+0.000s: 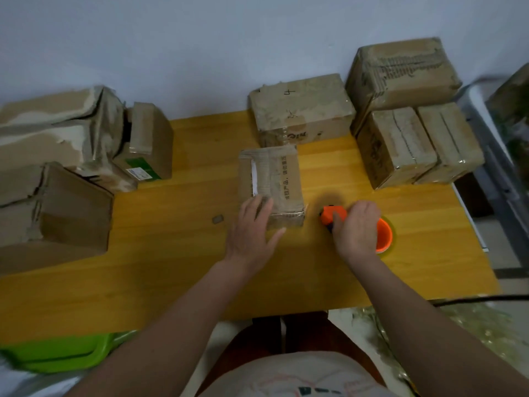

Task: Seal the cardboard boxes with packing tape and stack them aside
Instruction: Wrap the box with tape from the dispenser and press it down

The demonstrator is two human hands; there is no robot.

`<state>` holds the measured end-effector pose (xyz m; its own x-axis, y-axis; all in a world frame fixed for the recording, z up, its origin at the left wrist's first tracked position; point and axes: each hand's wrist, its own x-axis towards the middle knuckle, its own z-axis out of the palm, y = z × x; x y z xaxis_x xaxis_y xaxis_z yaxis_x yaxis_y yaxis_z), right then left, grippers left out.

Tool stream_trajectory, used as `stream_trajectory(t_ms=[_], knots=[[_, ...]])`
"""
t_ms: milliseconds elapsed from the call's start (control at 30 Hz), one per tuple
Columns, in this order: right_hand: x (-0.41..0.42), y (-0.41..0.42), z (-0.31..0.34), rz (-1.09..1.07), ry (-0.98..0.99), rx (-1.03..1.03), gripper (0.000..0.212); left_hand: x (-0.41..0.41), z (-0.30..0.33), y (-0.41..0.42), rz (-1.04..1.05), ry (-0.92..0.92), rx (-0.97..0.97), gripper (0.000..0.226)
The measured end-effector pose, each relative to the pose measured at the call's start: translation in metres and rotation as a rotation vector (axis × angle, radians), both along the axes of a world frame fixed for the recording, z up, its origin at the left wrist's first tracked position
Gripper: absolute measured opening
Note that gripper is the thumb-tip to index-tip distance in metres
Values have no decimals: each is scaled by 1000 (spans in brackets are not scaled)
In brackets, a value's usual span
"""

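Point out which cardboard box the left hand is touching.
The small box at the table's middle, with a white slip on top; the left hand rests flat on its near end. The other boxes sit apart along the sides and back.

A yellow wooden desk [177,270] stands against a pale blue-grey wall [200,47]. A small grey flat object [218,219] lies on the desk top, left of centre. A bright green plastic tray [57,352] shows below the desk's near edge at the left. A black cable [486,298] runs past the desk's near right corner.
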<state>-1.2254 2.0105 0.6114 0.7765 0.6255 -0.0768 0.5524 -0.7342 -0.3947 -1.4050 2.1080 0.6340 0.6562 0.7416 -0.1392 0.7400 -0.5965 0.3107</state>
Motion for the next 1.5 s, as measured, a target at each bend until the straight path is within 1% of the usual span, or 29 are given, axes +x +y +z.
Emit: stream_trajectory(t_ms=[33,67,133,200,333,433,500,533,567,600,633,667,700,767,900,1033,1100,1167,1200,1267,1333,1367,1433,1500], knots=[[-13,7,4,17,47,201,25,-3,-3,6,29,-3,8,66],[-28,16,8,36,135,337,20,-6,-6,11,55,-4,-2,62],[-54,31,11,33,309,451,28,-10,-14,16,77,-42,-85,59],[-70,41,8,-35,391,486,35,-14,-21,17,42,-71,-156,61],[-77,50,-6,-71,476,472,45,-21,-30,17,-17,-78,-158,71],[-71,52,-15,-55,574,479,46,-24,-36,16,-48,-54,-158,78],[-63,49,-17,-26,651,457,50,-27,-36,20,-82,-42,-147,74],[-59,47,-18,-8,648,406,56,-29,-35,25,-94,-35,-134,68],[-54,45,-17,49,559,341,62,-30,-34,31,-102,-39,-108,61],[-51,44,-14,162,379,277,66,-31,-32,37,-111,-62,-77,56],[-48,46,-13,318,177,234,67,-32,-31,44,-125,-93,-47,52],[-46,50,-12,478,28,195,67,-32,-30,50,-147,-117,-21,49],[-45,54,-12,600,-45,142,68,-33,-32,55,-172,-129,3,47],[-40,63,-13,709,-92,88,70,-34,-36,61,-209,-125,38,47],[-30,66,-23,763,-195,105,57,-34,-41,63,-207,-95,43,64],[-33,66,-22,762,-236,72,74,-35,-45,64,-223,-120,34,84],[-35,65,-15,744,-276,14,81,-37,-44,68,-242,-111,16,94],[-45,67,-8,679,-301,-60,87,-46,-44,74,-227,-117,39,100],[-52,70,-6,630,-309,-87,93,-52,-44,78,-226,-95,61,105],[-68,79,-4,553,-319,-123,104,-62,-42,85,-289,5,95,115],[-76,85,-9,554,-353,-144,101,-66,-38,90,-339,108,103,116],[-77,86,-12,571,-390,-136,98,-67,-37,92,-348,132,120,114],[-74,86,-16,600,-457,-108,95,-68,-37,96,-364,116,159,108],[-74,85,-16,605,-469,-62,96,-69,-39,97,-355,58,152,103]])
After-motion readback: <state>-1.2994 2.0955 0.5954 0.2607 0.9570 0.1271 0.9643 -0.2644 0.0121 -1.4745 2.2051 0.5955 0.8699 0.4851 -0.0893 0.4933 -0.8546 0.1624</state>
